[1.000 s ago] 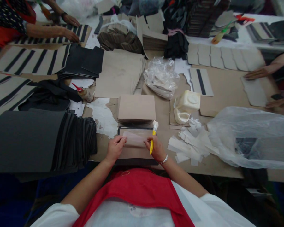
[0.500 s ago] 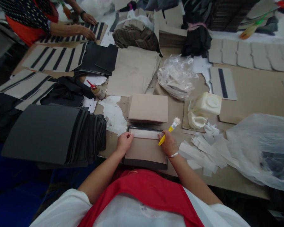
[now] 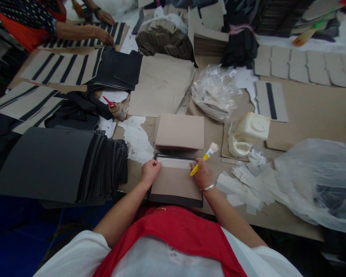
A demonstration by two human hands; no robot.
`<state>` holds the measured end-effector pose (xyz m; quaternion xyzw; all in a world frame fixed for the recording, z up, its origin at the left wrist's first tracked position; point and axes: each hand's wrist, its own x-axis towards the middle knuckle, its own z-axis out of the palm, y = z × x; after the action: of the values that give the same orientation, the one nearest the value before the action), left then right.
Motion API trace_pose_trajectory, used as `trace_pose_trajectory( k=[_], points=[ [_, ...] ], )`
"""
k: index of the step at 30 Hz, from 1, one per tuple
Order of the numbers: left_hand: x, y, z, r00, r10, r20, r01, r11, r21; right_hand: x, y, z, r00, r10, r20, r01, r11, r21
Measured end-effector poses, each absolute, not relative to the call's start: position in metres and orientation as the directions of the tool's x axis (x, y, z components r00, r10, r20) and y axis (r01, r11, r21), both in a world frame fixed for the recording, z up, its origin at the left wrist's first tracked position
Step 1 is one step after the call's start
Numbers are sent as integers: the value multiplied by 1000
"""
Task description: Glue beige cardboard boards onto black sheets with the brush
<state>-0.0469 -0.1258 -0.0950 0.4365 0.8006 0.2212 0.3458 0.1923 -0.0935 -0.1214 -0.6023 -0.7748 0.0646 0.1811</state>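
In front of me at the table's edge lies a brown board (image 3: 174, 186) on a black sheet (image 3: 175, 199), which shows along its near and far edges. A white paper strip (image 3: 174, 163) stretches across the board's far end. My left hand (image 3: 150, 172) has its thumb and fingers closed at the strip's left end. At the right end is my right hand (image 3: 203, 175), its fingers wrapped round a brush (image 3: 204, 159) with a yellow handle and whitish bristles pointing up and away. Whether its fingertips also grip the strip, I cannot tell.
Beyond the board stands a stack of brown boards (image 3: 180, 131). Black sheets (image 3: 46, 163) are piled left. Right are a cut plastic container (image 3: 252, 130), loose white strips (image 3: 248, 182) and a plastic bag (image 3: 320, 181). Far left, a co-worker's hand (image 3: 103, 35) touches striped boards.
The view has shifted slightly, moving the table's things a little left in the picture. Both hands keep their places at the strip, which looks flatter on the board. The co-worker's hands have moved slightly.
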Motion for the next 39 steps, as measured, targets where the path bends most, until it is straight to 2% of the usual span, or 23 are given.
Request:
trace_pose_trajectory(
  k=[11, 14, 16, 19, 21, 23, 25, 27, 30, 32, 34, 36, 39],
  points=[
    [-47, -126, -95, -364, 859, -360, 606, 513, 608, 188, -96, -120, -163, 976, 142, 901, 206, -383],
    [-53, -126, -93, -326, 875, -358, 686, 480, 547, 196, -95, -119, -132, 977, 168, 901, 188, -390],
    [-56, -128, -89, -321, 904, -283, 776, 422, 469, 204, -96, -117, -70, 973, 218, 915, 150, -375],
    [-45, -133, -84, -226, 973, -39, 898, 223, 378, 212, -102, -114, -44, 952, 302, 910, 164, -381],
    [-26, -137, -83, 6, 998, 67, 931, -29, 363, 209, -110, -113, -147, 932, 333, 866, 284, -412],
    [-7, -140, -86, 276, 960, 47, 896, -275, 348, 201, -119, -114, -289, 895, 340, 798, 421, -431],
    [3, -144, -92, 407, 912, -52, 874, -372, 313, 193, -126, -116, -383, 864, 327, 757, 496, -426],
    [-2, -148, -96, 341, 930, -138, 922, -302, 243, 191, -131, -118, -400, 863, 307, 762, 500, -411],
    [-16, -150, -96, 137, 981, -138, 982, -116, 148, 196, -134, -120, -369, 883, 289, 788, 462, -406],
    [-9, -143, -93, 159, 983, -88, 977, -144, 160, 200, -134, -121, -352, 892, 282, 796, 444, -412],
    [12, -130, -91, 301, 952, -58, 933, -282, 224, 201, -135, -122, -330, 903, 275, 797, 423, -431],
    [38, -113, -93, 434, 898, -76, 869, -395, 296, 201, -135, -122, -308, 913, 267, 793, 402, -458],
    [50, -95, -100, 535, 837, -113, 812, -472, 344, 200, -136, -124, -290, 923, 251, 787, 380, -486]
  ],
)
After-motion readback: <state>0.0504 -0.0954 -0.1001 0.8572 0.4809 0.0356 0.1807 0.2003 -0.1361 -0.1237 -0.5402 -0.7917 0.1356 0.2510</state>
